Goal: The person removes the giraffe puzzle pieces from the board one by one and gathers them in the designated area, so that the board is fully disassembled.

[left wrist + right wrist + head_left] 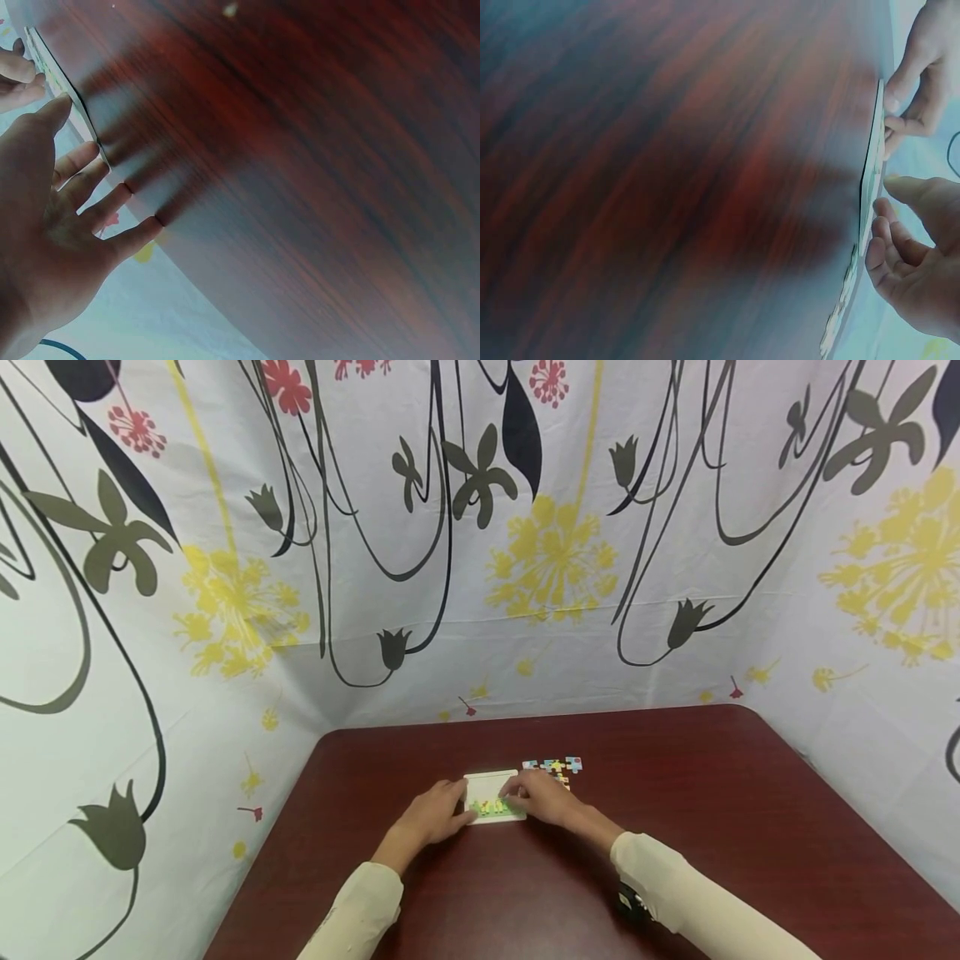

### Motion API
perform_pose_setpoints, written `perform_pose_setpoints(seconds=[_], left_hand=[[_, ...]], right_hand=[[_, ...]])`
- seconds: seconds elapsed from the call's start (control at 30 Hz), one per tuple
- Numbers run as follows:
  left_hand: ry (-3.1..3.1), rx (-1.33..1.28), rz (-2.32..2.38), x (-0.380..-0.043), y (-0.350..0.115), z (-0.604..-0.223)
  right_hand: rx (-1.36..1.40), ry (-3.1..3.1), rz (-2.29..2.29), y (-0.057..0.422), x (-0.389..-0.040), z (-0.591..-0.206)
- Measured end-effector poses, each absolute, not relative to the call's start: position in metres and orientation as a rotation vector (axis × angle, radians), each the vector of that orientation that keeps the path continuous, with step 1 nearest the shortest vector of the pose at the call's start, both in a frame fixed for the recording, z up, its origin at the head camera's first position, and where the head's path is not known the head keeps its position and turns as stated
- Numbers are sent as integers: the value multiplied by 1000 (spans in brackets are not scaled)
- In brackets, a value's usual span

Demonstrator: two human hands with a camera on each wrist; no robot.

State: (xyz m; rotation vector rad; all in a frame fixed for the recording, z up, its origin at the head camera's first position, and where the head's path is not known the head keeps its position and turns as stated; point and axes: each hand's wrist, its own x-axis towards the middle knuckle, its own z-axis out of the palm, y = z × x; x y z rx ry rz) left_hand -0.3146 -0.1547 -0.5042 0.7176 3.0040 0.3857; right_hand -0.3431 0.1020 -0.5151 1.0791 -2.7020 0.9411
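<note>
A white puzzle tray lies on the table, with green and yellow jigsaw pieces along its near side. My left hand rests at the tray's left end. In the left wrist view its thumb lies on the near rim, while the other fingers spread past the corner toward the tabletop. Over the tray's right part is my right hand, its fingertips down at the pieces. The right wrist view shows that hand's fingers loosely bent, thumb apart from them, and no piece visible between them.
Several loose jigsaw pieces lie just beyond and right of the tray, partly hidden by the right hand. The dark red wooden table reaches back to a flower-patterned cloth. A dark band shows beneath the right sleeve.
</note>
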Motion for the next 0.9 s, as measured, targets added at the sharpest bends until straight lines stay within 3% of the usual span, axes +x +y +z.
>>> perform_pose_setpoints(seconds=[0.9], left_hand=[[3010,703,365,-315,-154,-503]], right_hand=[[1157,-2684,778,90,-340,-517]])
